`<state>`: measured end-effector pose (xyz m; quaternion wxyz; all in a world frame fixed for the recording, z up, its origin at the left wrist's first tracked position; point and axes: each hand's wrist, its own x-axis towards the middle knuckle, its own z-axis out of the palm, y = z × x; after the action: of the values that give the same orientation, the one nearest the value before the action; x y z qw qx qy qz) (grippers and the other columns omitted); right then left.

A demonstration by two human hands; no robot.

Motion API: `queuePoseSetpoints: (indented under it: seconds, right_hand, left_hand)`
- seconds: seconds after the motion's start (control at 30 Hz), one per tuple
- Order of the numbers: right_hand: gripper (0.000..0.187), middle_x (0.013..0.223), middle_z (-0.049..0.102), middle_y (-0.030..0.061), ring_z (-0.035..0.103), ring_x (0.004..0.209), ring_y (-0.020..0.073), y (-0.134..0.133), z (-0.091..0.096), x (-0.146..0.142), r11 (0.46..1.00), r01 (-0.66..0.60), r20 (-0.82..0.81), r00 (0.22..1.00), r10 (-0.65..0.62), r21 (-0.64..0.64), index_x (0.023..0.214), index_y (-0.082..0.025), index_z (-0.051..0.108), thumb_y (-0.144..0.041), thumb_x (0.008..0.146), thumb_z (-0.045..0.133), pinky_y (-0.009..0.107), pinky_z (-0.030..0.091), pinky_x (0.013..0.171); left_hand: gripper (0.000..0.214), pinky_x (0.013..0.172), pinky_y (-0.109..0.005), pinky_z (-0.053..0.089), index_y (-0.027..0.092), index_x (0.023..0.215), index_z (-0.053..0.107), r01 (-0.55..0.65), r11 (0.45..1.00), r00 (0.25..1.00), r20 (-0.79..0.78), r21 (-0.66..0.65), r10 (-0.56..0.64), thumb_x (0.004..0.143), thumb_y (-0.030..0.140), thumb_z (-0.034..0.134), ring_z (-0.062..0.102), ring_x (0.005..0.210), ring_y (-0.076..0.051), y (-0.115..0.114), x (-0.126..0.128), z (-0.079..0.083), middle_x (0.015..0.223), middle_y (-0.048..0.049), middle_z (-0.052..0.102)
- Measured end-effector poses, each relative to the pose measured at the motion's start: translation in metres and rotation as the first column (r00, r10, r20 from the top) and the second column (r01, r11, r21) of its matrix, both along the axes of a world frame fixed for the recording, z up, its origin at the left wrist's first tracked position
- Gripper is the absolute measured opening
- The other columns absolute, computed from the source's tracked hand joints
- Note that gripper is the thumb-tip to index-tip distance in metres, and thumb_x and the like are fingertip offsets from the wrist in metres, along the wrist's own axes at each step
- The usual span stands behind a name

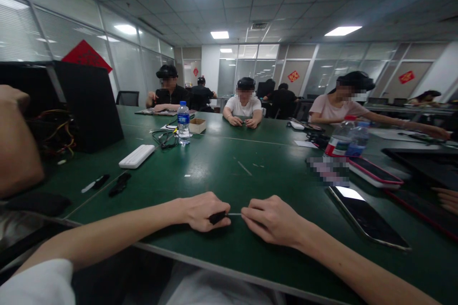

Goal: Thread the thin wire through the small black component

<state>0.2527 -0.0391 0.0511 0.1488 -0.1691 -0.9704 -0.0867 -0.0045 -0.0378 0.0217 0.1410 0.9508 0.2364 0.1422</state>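
Both my hands rest on the green table (229, 162) near its front edge. My left hand (202, 210) is closed around the black handle of a small screwdriver (219, 217). Its thin metal shaft points right, toward my right hand (272, 219). That hand is curled in a pinch at the shaft's tip; whatever it holds there is hidden by the fingers.
A phone (368, 217) lies to the right, with more devices (374, 170) behind it. A white case (137, 156), black small parts (119, 184), a water bottle (183, 123) and a cardboard box (197, 125) lie further back. An open computer case (60, 114) stands left. Other people sit around the table.
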Motion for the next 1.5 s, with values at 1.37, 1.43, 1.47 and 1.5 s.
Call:
queuePoseSetpoints:
  seconds: [1.37, 1.43, 1.47, 1.5]
  right_hand:
    - [0.031, 0.072, 0.063, 0.0031, 0.058, 0.063, 0.0123, -0.006, -0.007, -0.012, 0.948, 0.149, -0.038, 0.985, -0.166, -0.281, 0.083, -0.016, 0.069, -0.022, 0.099, 0.043, 0.023, 0.039, 0.061]
    - [0.031, 0.073, 0.064, 0.0032, 0.058, 0.063, 0.0122, -0.005, -0.010, -0.011, 0.945, 0.135, -0.053, 0.986, -0.158, -0.297, 0.083, -0.016, 0.070, -0.023, 0.099, 0.044, 0.023, 0.040, 0.062]
    - [0.031, 0.073, 0.064, 0.0032, 0.058, 0.063, 0.0122, -0.004, -0.011, -0.011, 0.944, 0.128, -0.060, 0.986, -0.153, -0.304, 0.083, -0.016, 0.070, -0.023, 0.099, 0.044, 0.023, 0.040, 0.062]
    - [0.031, 0.072, 0.064, 0.0033, 0.058, 0.064, 0.0121, -0.003, -0.011, -0.011, 0.943, 0.118, -0.070, 0.987, -0.146, -0.312, 0.083, -0.016, 0.071, -0.023, 0.099, 0.045, 0.023, 0.040, 0.062]
  left_hand:
    - [0.026, 0.050, -0.023, 0.031, 0.019, 0.081, 0.053, -0.221, 0.968, 0.975, -0.008, 0.120, 0.223, 0.098, 0.035, 0.043, 0.052, 0.051, -0.013, 0.001, 0.004, -0.007, 0.059, 0.0012, 0.055]
    - [0.027, 0.050, -0.023, 0.031, 0.019, 0.081, 0.053, -0.206, 0.973, 0.978, -0.005, 0.103, 0.208, 0.099, 0.036, 0.043, 0.051, 0.051, -0.013, 0.001, 0.004, -0.007, 0.059, 0.0018, 0.054]
    - [0.027, 0.050, -0.023, 0.031, 0.019, 0.082, 0.053, -0.199, 0.975, 0.980, -0.003, 0.096, 0.200, 0.099, 0.036, 0.043, 0.050, 0.051, -0.012, 0.002, 0.003, -0.007, 0.059, 0.0019, 0.053]
    - [0.027, 0.050, -0.023, 0.031, 0.019, 0.082, 0.053, -0.194, 0.977, 0.981, 0.000, 0.092, 0.195, 0.099, 0.037, 0.042, 0.050, 0.051, -0.012, 0.002, 0.003, -0.007, 0.059, 0.0020, 0.053]
